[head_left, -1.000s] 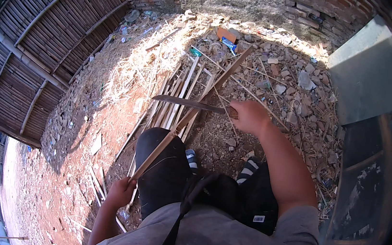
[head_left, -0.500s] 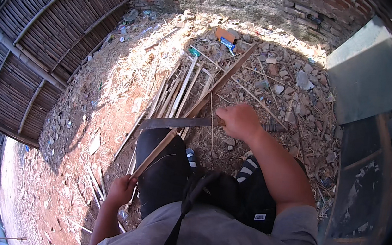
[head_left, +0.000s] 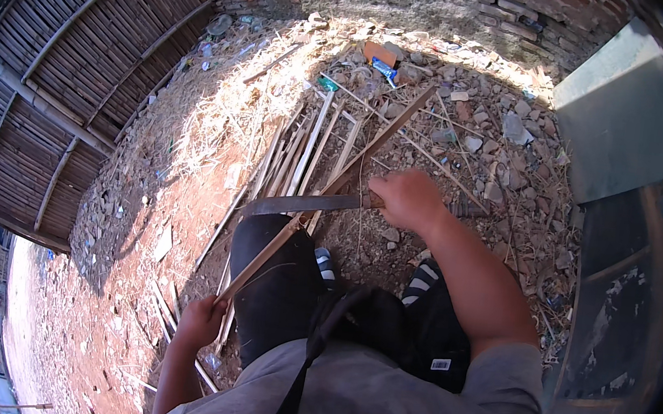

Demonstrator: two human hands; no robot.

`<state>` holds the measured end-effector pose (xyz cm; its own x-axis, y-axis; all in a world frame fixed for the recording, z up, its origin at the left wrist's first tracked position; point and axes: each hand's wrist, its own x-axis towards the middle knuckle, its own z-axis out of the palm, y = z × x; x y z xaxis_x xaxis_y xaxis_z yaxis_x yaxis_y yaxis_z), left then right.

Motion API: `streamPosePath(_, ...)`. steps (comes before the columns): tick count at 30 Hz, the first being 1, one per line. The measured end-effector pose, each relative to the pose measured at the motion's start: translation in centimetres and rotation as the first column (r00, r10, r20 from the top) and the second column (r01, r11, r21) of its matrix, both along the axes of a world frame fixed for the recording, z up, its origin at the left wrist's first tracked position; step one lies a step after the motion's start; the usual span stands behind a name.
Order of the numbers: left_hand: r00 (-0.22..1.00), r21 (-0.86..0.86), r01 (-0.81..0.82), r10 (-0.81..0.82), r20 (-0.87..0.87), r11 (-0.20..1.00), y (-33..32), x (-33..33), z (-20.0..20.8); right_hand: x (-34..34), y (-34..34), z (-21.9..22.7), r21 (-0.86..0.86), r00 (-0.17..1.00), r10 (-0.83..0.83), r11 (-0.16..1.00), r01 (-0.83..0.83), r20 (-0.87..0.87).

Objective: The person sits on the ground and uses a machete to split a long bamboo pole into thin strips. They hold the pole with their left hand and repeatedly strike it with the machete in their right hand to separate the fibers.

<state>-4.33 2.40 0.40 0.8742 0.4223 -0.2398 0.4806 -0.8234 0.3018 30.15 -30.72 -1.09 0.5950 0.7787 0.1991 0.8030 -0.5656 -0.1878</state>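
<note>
In my right hand (head_left: 409, 201) is the handle of a machete (head_left: 307, 203) with a long, dark, slightly curved blade pointing left. The blade lies across a long bamboo strip (head_left: 262, 255) above my left knee. My left hand (head_left: 201, 321) is closed round the strip's near end, and the far end slants up and right over the rubble. A thin curled sliver hangs beside the blade near my right fist. Beyond my left knee, several pale split bamboo strips (head_left: 306, 153) lie on the ground in a loose bundle.
A woven bamboo fence (head_left: 69, 71) runs along the left, and a brick wall (head_left: 419, 8) closes off the far side. Grey-green panels (head_left: 628, 118) lean at the right. Stones, straw and a blue wrapper (head_left: 384, 70) litter the ground. More strips (head_left: 164, 311) lie by my left hand.
The bamboo strip's far end has dipped slightly toward me. Both hands keep their grips, and the machete stays across the strip almost unmoved.
</note>
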Motion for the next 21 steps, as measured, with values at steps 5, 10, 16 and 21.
streamPosePath(5,0.998,0.104,0.047,-0.051,0.036,0.993,0.2,-0.2,0.6,5.3,-4.5,-1.4,0.032,0.897,-0.362,0.924,0.382,-0.255)
streamPosePath(10,0.998,0.02,0.02,-0.019,-0.058,1.0,0.8,-0.3,1.1,3.6,-3.4,-1.9,0.084,0.945,-0.299,0.946,0.312,-0.134)
streamPosePath(16,0.999,0.049,0.02,-0.017,-0.05,0.999,0.9,-0.9,0.5,1.1,-1.4,0.2,-0.062,0.993,-0.087,0.995,0.082,-0.083)
streamPosePath(21,1.0,0.053,-0.006,0.005,0.008,0.999,1.2,-1.2,1.3,5.5,-5.5,-1.6,-0.034,0.852,-0.444,0.891,0.453,-0.278)
